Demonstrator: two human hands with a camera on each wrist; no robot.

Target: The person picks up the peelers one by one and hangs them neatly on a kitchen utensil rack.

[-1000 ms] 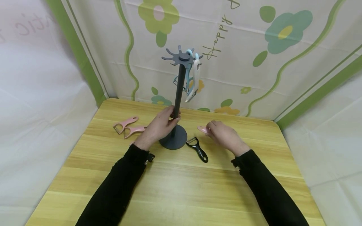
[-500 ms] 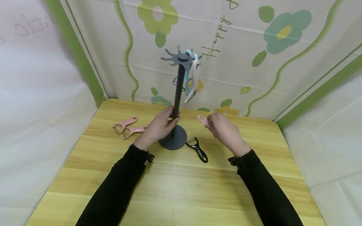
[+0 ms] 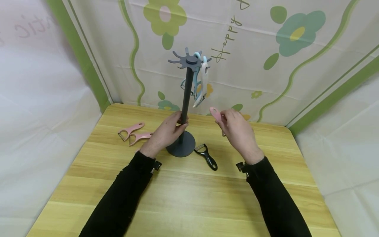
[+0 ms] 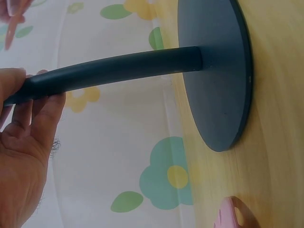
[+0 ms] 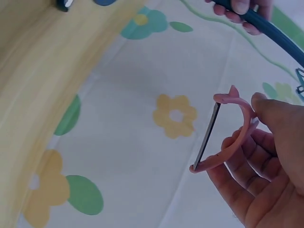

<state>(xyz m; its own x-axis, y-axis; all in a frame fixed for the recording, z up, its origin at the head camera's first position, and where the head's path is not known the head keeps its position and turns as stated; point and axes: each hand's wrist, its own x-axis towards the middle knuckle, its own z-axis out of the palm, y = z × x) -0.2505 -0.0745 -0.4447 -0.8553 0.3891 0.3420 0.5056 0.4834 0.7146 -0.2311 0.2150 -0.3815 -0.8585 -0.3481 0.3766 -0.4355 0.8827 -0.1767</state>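
Note:
My left hand (image 3: 167, 131) grips the dark post (image 3: 187, 95) of an upright stand low down, a little above its round base (image 3: 186, 148). Out to the right, my right hand (image 3: 238, 131) pinches a pink peeler (image 3: 215, 114) above the table, its handle end pointing up and left. In the right wrist view the metal blade of that pink peeler (image 5: 244, 124) faces away from the palm. From the stand's pronged top (image 3: 186, 61) hang a white peeler (image 3: 204, 77) and a blue peeler (image 3: 195, 80). A black peeler (image 3: 208, 159) lies beside the base.
Two pink peelers lie left of the stand: one pink peeler (image 3: 134, 127) farther back, another pink peeler (image 3: 142, 136) partly behind my left wrist. A printed curtain (image 3: 251, 59) rises directly behind the wooden table (image 3: 177, 197).
My right hand has lifted the pink peeler off the table, and its handle now tilts upward. The left hand stays on the post.

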